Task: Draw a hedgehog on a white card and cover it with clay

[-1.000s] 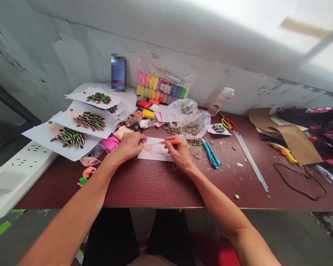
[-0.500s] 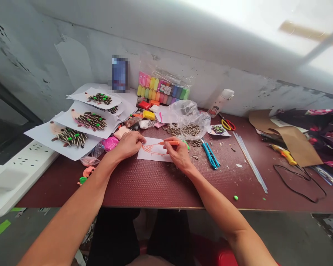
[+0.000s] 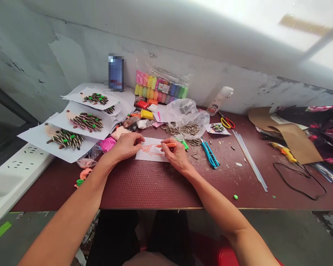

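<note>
A small white sheet of paper (image 3: 147,157) lies on the dark red table, bearing an orange line drawing of a rounded body with a netted front and short strokes below. My left hand (image 3: 130,144) has its fingers curled together at the paper's left edge, holding it down. Pinched in my right hand (image 3: 177,157) is an orange marker (image 3: 170,145), its tip over the drawing's upper part. Just beyond the hands lie sunflower seeds (image 3: 190,129) by a crumpled plastic bag (image 3: 183,111).
Papers with seed-covered hedgehogs (image 3: 86,122) are stacked at left, near a white power strip (image 3: 24,166). Coloured clay packs (image 3: 161,88) lean on the wall. To the right are a blue utility knife (image 3: 210,154), scissors (image 3: 226,122), clear glue sticks (image 3: 249,160) and a yellow glue gun (image 3: 287,153).
The marker has moved slightly left along the drawing's upper part, with my right hand around it. The view has shifted a little; my left hand stays at the paper's edge.
</note>
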`<state>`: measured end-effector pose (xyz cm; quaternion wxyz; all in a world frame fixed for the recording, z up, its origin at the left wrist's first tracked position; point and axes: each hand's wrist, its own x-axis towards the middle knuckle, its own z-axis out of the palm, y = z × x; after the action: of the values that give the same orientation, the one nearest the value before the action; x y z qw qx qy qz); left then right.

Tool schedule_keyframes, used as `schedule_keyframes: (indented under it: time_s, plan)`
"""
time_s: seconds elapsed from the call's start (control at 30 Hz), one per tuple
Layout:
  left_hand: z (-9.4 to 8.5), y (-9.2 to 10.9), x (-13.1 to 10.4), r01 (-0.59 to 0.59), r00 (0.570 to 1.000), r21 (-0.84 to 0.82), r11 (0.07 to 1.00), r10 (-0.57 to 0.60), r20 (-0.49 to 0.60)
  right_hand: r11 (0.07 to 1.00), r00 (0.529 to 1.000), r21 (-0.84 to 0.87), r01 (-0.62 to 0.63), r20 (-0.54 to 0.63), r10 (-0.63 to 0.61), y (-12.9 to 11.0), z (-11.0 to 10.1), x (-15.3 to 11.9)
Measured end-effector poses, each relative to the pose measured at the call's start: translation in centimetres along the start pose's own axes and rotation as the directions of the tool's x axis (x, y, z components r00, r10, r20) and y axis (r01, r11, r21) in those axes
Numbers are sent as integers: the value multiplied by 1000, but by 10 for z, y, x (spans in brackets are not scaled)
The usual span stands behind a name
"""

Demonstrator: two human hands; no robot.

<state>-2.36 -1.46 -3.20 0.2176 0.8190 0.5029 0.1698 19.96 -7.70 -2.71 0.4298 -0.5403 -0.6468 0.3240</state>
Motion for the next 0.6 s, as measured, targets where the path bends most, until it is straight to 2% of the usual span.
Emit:
schedule_keyframes:
  time_s: [0.17, 0.6]
  plan:
    - [4, -2, -1, -16, 999, 40, 999, 18, -32, 1000, 1000, -12, 17, -6, -17, 1, 1, -1]
    - [4, -2, -1, -24, 1000, 42, 999, 25, -15, 987, 996, -132, 86, 7, -85, 7, 6, -1]
